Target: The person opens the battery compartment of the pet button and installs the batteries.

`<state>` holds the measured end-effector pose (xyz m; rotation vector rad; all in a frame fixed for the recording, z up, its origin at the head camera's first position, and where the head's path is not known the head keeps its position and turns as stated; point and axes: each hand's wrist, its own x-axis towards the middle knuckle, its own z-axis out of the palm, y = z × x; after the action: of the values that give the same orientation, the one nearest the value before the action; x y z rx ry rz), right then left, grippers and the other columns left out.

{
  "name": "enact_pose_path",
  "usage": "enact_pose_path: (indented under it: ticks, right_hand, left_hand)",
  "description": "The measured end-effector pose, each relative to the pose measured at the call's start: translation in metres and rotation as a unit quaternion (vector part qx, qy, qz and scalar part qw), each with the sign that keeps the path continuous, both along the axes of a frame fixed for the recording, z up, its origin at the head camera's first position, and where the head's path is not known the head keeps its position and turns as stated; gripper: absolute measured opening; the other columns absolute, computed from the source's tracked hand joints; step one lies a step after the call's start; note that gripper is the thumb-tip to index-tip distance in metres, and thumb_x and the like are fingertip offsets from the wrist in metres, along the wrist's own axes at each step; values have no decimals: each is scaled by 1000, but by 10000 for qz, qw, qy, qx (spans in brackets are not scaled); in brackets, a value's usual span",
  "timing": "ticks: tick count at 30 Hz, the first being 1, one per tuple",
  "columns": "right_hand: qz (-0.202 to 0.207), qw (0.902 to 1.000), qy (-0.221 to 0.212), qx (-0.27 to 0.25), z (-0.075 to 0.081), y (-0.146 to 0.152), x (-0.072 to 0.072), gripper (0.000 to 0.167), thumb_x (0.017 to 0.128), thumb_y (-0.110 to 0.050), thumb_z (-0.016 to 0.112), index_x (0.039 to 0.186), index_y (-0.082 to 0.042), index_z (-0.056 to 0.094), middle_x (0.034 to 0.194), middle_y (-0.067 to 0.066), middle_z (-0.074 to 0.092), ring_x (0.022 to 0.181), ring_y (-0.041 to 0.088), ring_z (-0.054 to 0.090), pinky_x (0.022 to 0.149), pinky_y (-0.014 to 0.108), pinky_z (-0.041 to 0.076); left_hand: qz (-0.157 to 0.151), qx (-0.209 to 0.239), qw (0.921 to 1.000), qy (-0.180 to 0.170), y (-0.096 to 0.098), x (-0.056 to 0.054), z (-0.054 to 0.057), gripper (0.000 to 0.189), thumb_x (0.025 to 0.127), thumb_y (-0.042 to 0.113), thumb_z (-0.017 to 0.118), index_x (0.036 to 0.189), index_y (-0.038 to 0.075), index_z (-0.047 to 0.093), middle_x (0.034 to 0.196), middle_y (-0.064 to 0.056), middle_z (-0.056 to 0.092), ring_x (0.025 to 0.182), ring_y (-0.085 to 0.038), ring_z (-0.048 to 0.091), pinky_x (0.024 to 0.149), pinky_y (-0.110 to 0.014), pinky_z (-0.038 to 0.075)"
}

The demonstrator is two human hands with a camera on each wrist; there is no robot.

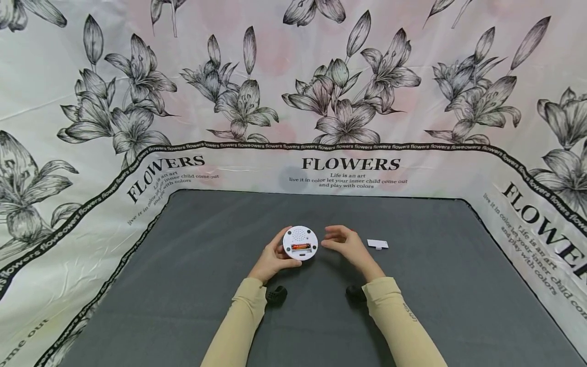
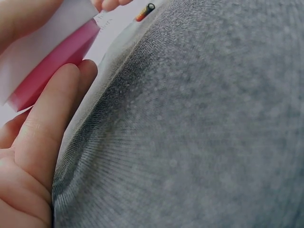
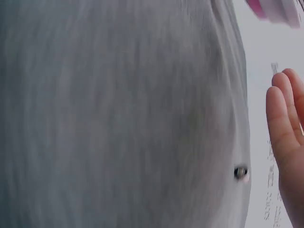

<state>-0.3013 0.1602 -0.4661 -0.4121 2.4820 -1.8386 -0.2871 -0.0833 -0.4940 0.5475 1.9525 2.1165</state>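
Round white plastic device (image 1: pixel 300 243) was held above the middle of the flat dark grey felt-like mat (image 1: pixel 183 285), tilted so that its flat circular underside faced the head camera. That face carried a cluster of small speaker perforations in its upper half and an open rectangular battery bay in its lower half, the bay's long axis running left to right. An orange and dark cylindrical battery (image 1: pixel 301 247) lay lengthwise in the bay. From the left wrist view the device showed a white body with a pink band along its edge. The left hand (image 1: pixel 273 258) gripped the device at its left rim, fingers curled round the edge. The right hand (image 1: pixel 345 243) sat just beside the device's right edge, fingers loosely bent and holding nothing; whether a fingertip touched the rim could not be told. A small white rectangular plastic cover (image 1: pixel 377 244) lay flat on the mat to the right of that hand, apart from it. Both forearms wore smooth beige sleeves (image 1: pixel 399 326). A creased white cloth (image 1: pixel 348 127) printed with grey lilies and the word FLOWERS surrounded the mat.
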Motion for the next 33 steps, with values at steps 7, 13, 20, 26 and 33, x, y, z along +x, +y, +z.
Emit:
enact_pose_path:
  ticks: [7,13,20,26,33]
  right_hand:
    - [-732,9972,11,153,-17,25,-14,56,78,-22,76,124,1,54,111,17,60,100,27,57,82,35,47]
    - [-1521,9871,209,458,-18,31,-16,52,76,-22,78,118,1,59,105,15,62,95,26,60,78,34,49]
    - [-2160,9708,187,1026,-21,28,-18,46,76,-20,78,112,4,62,97,16,64,87,27,62,67,31,49]
    - [-2412,9600,82,1418,-23,27,-21,43,74,-20,80,105,5,64,91,17,65,79,27,61,62,32,48]
    - [-2717,9464,-180,1735,-21,20,-25,39,73,-19,80,98,7,67,87,17,65,75,29,58,62,37,47]
  left_hand:
    - [-5,57,10000,-51,-2,0,0,97,71,-10,75,149,11,21,106,-18,62,89,-28,64,77,-33,52]
    - [-23,138,9999,-74,-2,1,0,97,71,-11,75,148,16,23,107,-18,61,90,-28,64,77,-34,52]
    - [-61,216,9997,-84,-2,2,0,97,71,-10,75,148,19,24,110,-19,60,91,-27,64,78,-34,51]
    - [-66,215,9997,-55,-2,2,1,97,70,-10,75,147,21,25,109,-19,60,91,-27,63,79,-35,51]
    - [-40,210,9997,-73,-3,2,0,96,71,-10,75,147,23,27,109,-18,60,91,-27,64,78,-34,51]
